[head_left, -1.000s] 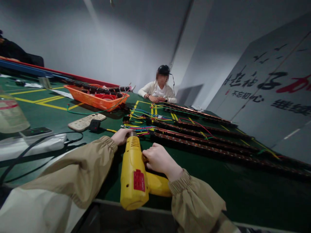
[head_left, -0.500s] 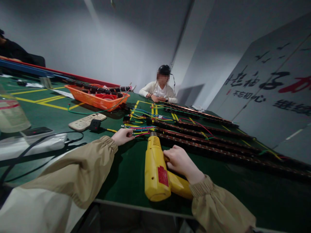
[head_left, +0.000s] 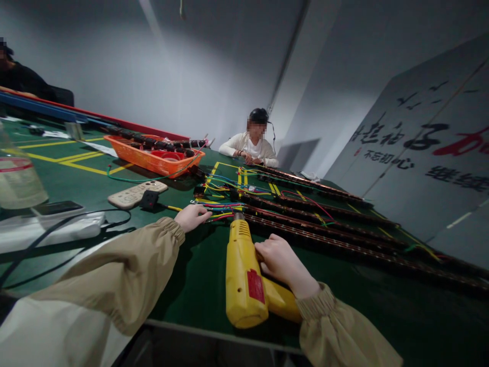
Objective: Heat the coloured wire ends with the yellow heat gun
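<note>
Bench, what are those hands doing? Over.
Right hand grips yellow heat gun. Left hand at coloured wires. Nozzle by the wires, nothing visibly between.

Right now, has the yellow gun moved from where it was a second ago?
Yes, the gun has moved to the picture's right, measured against the orange basket.

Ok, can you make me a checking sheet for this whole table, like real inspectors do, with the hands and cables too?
Surface: dark green table, marked with yellow lines.
Work things: yellow heat gun, its front end near the coloured wires; long dark strips run off to the right.
Clutter: orange basket, beige remote, clear container.
Hands: right hand grips the yellow heat gun; left hand is at the coloured wires, its grip unclear.
Cables: black cable curves across the left side.
Surroundings: one person across the table, another person far left.
</note>
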Demonstrator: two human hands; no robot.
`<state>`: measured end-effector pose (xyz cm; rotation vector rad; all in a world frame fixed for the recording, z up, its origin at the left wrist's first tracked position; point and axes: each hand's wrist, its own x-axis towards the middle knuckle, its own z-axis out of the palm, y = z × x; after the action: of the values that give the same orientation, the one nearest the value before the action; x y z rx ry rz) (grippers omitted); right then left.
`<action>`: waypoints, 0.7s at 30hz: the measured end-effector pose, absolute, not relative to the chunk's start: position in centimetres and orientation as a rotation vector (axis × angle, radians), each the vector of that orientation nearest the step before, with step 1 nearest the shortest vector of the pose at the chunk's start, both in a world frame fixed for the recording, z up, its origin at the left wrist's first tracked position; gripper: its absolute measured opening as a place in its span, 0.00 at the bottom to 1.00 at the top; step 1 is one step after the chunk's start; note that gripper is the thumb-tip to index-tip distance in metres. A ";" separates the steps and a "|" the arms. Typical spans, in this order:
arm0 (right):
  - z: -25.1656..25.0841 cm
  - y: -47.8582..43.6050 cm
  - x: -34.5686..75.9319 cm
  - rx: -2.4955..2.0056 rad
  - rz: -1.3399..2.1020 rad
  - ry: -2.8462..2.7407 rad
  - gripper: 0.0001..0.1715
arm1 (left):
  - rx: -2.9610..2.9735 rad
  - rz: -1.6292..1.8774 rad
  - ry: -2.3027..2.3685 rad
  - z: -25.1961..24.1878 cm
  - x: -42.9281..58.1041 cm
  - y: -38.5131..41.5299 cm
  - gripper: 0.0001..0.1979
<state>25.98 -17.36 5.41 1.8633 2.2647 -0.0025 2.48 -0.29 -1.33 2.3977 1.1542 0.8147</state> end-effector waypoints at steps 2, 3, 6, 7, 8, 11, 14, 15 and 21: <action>5.3 -17.4 26.1 1.862 0.007 2.266 0.15 | 2.396 0.827 1.200 -1.5 2.5 -0.1 0.25; 5.2 -17.3 26.1 1.861 0.012 2.268 0.15 | 2.378 0.831 1.231 -1.5 2.6 -0.1 0.25; 5.1 -17.3 26.2 1.847 0.027 2.279 0.15 | 2.280 0.836 1.334 -1.3 2.8 -0.5 0.19; 5.0 -17.3 26.3 1.843 0.031 2.281 0.15 | 2.242 0.843 1.362 -1.3 2.9 -0.6 0.17; 5.0 -17.2 26.3 1.840 0.035 2.282 0.15 | 2.208 0.848 1.388 -1.2 3.0 -0.8 0.16; 5.0 -17.2 26.3 1.834 0.040 2.275 0.14 | 2.142 0.824 1.449 -1.2 3.4 -1.1 0.16; 5.1 -17.2 26.2 1.826 0.040 2.273 0.14 | 2.117 0.833 1.443 -1.5 3.8 -0.9 0.15; 5.1 -17.1 26.0 1.820 0.037 2.277 0.14 | 2.110 0.857 1.427 -1.7 4.0 -0.7 0.14; 4.9 -16.5 23.9 1.723 0.026 2.349 0.15 | 2.150 1.077 1.131 -2.8 5.0 0.5 0.13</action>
<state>23.85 -16.47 4.88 1.7231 2.3492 0.0263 5.03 0.45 -2.79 2.1503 1.1306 1.0768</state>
